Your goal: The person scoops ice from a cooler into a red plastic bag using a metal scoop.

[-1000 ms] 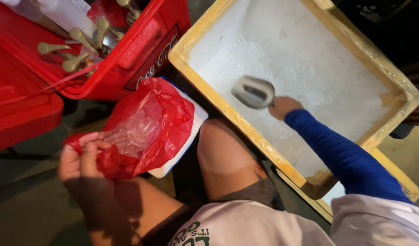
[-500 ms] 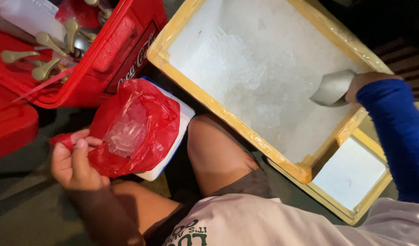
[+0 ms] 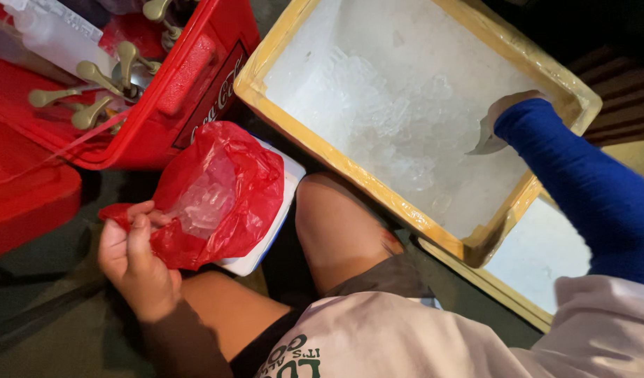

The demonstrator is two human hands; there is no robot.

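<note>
Below my chin, my left hand [image 3: 136, 262] has its grip closed on the gathered rim of a red plastic bag [image 3: 224, 192], thumb and fingers pinching the crumpled edge so the mouth gapes upward. Some ice [image 3: 199, 203] shows pale through the thin red film. The bag rests against a white box with a blue edge [image 3: 276, 224], which sits just beside my bare knee [image 3: 336, 227].

Across the knee, my right hand [image 3: 511, 105] is mostly hidden by its blue sleeve [image 3: 581, 185]. It rests on a metal scoop [image 3: 486, 136], but I cannot tell how tightly that grip is closed. The scoop hangs inside the yellow-rimmed foam box [image 3: 322, 150], near its right wall, over a bed of crushed ice [image 3: 392, 126]. That box is wide and open at the top, with plenty of bare room to the left of the scoop.

Its near rim runs diagonally between scoop and bag, close to my knee. A red cooler [image 3: 196, 84] stands just beyond the bag, its corner almost touching the yellow rim, and brass-coloured tap handles [image 3: 91, 77] lie in it.
</note>
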